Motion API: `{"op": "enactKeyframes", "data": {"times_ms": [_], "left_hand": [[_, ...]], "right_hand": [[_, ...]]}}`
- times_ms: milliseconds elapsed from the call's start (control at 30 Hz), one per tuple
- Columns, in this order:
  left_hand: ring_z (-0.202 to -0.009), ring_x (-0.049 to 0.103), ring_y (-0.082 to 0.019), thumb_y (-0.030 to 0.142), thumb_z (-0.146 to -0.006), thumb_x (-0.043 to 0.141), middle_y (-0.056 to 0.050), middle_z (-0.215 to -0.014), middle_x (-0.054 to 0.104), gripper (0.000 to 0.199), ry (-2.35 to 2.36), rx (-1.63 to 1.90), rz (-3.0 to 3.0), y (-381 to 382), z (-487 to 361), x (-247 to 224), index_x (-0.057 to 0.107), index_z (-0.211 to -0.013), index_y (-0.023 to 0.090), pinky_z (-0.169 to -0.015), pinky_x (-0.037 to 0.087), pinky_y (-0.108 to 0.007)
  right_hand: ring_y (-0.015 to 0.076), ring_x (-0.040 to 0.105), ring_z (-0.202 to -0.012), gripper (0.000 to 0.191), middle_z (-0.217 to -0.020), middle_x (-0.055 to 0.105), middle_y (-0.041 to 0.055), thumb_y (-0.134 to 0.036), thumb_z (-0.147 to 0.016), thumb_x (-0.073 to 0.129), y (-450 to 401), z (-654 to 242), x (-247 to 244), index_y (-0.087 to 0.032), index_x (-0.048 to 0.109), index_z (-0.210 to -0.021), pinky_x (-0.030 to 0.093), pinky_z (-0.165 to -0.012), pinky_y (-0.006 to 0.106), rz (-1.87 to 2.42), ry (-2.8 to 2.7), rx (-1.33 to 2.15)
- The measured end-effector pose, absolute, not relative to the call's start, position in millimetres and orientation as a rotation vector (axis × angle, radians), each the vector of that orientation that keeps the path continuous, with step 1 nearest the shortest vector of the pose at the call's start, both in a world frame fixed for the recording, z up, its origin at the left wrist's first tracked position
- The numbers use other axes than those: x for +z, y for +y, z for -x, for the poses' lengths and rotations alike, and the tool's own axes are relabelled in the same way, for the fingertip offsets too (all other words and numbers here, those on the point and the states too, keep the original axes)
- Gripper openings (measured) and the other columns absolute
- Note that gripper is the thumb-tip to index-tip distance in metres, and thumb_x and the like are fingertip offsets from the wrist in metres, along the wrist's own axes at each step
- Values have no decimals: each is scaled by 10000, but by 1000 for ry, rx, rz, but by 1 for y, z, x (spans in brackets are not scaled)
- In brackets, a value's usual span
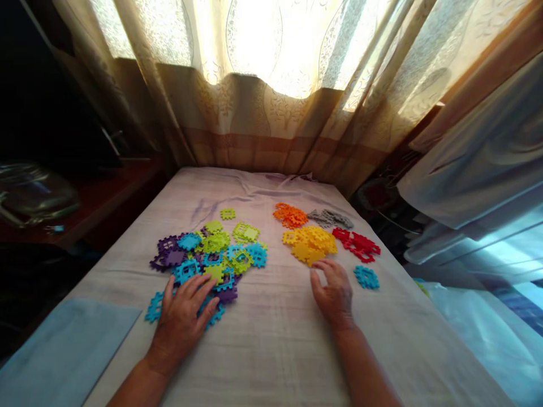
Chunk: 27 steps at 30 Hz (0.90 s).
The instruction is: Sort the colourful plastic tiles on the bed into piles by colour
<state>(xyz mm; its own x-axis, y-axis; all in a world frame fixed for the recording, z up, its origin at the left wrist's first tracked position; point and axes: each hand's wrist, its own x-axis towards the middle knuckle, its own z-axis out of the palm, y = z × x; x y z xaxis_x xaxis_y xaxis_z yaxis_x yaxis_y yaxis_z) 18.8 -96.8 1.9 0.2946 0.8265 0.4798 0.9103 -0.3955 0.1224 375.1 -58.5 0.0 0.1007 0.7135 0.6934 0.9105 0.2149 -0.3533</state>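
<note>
My left hand (186,305) lies with fingers spread over the near side of a mixed heap of toothed plastic building tiles. Blue tiles (185,271), green tiles (215,242) and purple tiles (169,249) overlap in that heap, and some are hidden beneath my fingers. On the other side, my right hand (333,291) rests with curved, parted fingers at the near edge of a pile of yellow tiles (311,244). Nothing shows between its thumb and fingers. A lone blue tile (366,277) lies to the right of this hand.
Behind the yellow pile are orange tiles (289,216) and grey tiles (330,219), with red tiles (358,244) at its right. A pale cloth (271,350) covers the table. A light-blue sheet (72,345) lies at the left edge. Curtains (254,118) hang behind.
</note>
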Motion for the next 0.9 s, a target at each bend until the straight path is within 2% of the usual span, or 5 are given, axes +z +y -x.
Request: {"op": "enactKeyframes", "data": {"times_ms": [100, 233, 400, 700, 900], "left_hand": [[-1106, 615, -226, 389, -927, 481, -63, -1189, 687, 329, -1614, -741, 2367, -95, -15, 4, 628, -1204, 290, -1154, 164, -545], [-1084, 618, -216, 350, -933, 475, -60, -1159, 687, 293, -1619, -746, 2330, -93, -10, 3, 653, -1159, 290, -1149, 183, -536], [-1156, 590, -238, 336, -921, 489, -68, -1234, 663, 290, -1652, -741, 2306, -92, -9, -1, 656, -1153, 284, -1144, 207, -533], [-1166, 595, -252, 380, -931, 448, -79, -1258, 662, 354, -1676, -737, 2304, -89, -4, -7, 615, -1228, 283, -1129, 222, -536], [-1127, 605, -261, 335, -931, 417, -82, -1247, 655, 361, -1693, -703, 2303, -88, -6, -4, 647, -1210, 333, -1096, 263, -551]], "right_hand": [[218, 600, -978, 212, -1039, 668, 97, -262, -865, 520, -45, -324, 2, -205, 668, -1006, 474, -898, 369, 1403, -1873, -110], [267, 553, -1129, 368, -1234, 616, 133, -285, -788, 623, -21, -283, 1, -195, 642, -1144, 444, -969, 422, 1455, -2017, 5], [259, 576, -1081, 369, -1174, 650, 119, -300, -792, 644, -12, -272, -7, -210, 639, -1151, 455, -936, 418, 1471, -2069, 20], [243, 607, -1033, 344, -1126, 675, 121, -405, -886, 557, -46, -326, -5, -179, 622, -1138, 457, -912, 400, 1493, -1873, -191], [273, 591, -1032, 462, -1107, 663, 160, -509, -894, 471, -61, -402, 2, -138, 617, -1127, 428, -926, 423, 1755, -1457, -460]]}}
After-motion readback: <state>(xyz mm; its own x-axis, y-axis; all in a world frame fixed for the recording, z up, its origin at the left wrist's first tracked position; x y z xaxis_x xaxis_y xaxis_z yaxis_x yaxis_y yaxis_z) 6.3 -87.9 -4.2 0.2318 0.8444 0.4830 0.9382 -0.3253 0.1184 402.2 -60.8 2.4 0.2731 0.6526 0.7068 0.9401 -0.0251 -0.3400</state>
